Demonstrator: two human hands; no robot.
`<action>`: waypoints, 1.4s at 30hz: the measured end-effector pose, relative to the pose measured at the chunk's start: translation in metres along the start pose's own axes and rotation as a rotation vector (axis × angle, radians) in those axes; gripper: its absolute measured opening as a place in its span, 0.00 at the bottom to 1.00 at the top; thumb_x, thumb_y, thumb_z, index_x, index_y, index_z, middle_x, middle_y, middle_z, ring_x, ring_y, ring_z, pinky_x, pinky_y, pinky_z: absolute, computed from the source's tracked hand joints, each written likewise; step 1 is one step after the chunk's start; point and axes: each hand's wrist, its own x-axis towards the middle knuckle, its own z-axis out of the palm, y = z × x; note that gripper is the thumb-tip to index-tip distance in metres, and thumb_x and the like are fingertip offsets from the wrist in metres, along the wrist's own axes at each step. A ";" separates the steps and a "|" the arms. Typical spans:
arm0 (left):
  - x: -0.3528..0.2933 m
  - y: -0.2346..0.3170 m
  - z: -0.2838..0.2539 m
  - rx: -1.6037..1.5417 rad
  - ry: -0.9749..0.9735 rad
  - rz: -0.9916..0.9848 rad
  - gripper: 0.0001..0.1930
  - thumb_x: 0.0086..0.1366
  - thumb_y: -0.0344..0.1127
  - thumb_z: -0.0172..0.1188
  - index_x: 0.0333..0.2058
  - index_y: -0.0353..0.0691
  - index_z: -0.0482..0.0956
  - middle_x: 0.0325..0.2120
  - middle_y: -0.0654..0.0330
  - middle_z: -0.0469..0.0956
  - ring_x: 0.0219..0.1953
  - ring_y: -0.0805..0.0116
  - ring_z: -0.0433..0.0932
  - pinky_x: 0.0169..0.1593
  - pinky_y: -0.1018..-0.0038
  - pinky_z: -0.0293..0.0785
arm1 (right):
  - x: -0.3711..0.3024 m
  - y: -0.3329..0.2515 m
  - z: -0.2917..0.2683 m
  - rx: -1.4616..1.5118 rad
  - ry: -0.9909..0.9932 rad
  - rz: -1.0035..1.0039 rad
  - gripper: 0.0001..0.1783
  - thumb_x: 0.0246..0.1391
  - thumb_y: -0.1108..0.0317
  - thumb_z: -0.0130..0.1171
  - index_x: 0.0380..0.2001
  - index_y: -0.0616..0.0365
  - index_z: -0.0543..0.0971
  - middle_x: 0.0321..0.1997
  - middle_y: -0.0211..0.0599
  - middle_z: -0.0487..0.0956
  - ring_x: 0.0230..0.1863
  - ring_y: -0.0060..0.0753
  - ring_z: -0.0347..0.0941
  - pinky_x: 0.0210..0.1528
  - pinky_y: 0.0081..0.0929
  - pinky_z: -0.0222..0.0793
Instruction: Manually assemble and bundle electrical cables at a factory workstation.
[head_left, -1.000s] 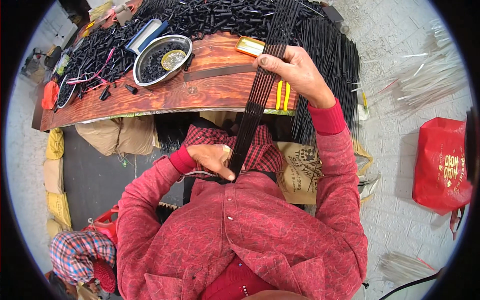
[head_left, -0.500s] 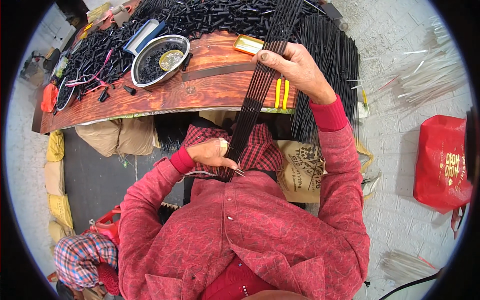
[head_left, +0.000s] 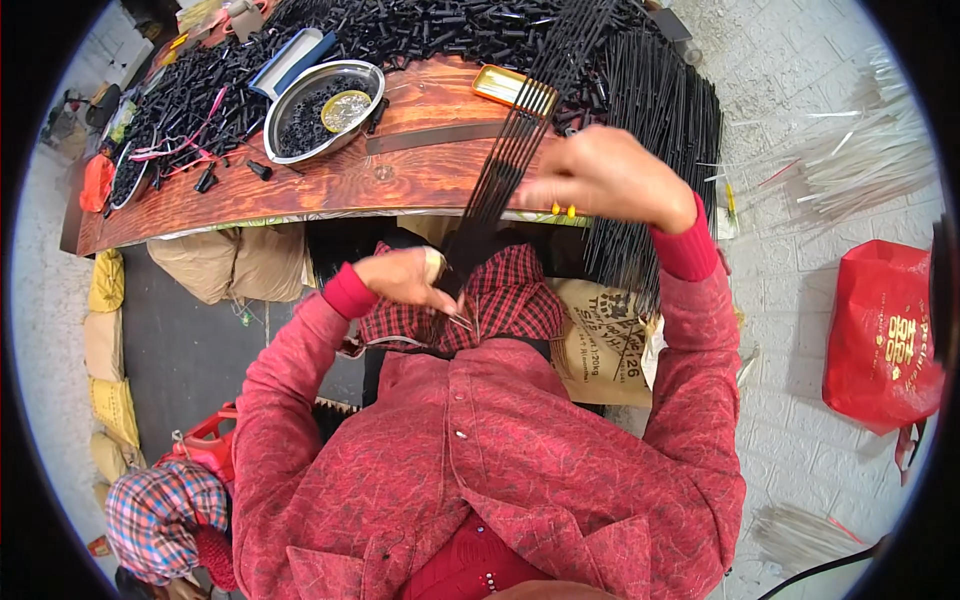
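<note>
- Black, thin, straight rods in a narrow bundle (head_left: 508, 155) slant from a seated person's lap up across a workbench, their upper ends over a heap of short black plastic tubes (head_left: 450, 40).
- The person's left hand (head_left: 405, 280), a pale band across it, is closed around the bundle's lower end above a red-and-black checked cloth (head_left: 515, 290); a slim, shiny metallic tool (head_left: 461, 322) pokes out beneath the thumb, its kind too small to tell.
- The right hand (head_left: 605, 180), blurred, is loosely curled just beside the bundle's right edge; whether it touches the rods or has hold of anything cannot be told.
- Yellow handle ends (head_left: 564, 209) show just below the right hand, over the near edge of the reddish-brown wood-grain tabletop (head_left: 330, 200).
- An orange-rimmed rectangular tin (head_left: 495, 85) lies partly behind the rods, with a dark flat strip (head_left: 430, 137) on the wood nearer the person.
- To the left, an oval metal bowl (head_left: 290, 158) holds small black pieces and a round yellow-rimmed dish (head_left: 345, 111); a blue-and-white oblong box (head_left: 290, 65) lies just beyond it.
- More black rods, a thick loose pile (head_left: 660, 130), hang over the table's right end; a glossy red bag (head_left: 875, 340) stands well apart, at far right.
</note>
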 end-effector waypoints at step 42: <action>-0.064 0.041 0.054 0.004 0.102 0.172 0.13 0.67 0.36 0.64 0.45 0.35 0.81 0.32 0.59 0.85 0.33 0.73 0.82 0.38 0.75 0.76 | 0.036 0.010 0.183 0.988 -0.397 0.228 0.21 0.68 0.52 0.53 0.30 0.58 0.76 0.21 0.24 0.72 0.22 0.15 0.65 0.26 0.19 0.64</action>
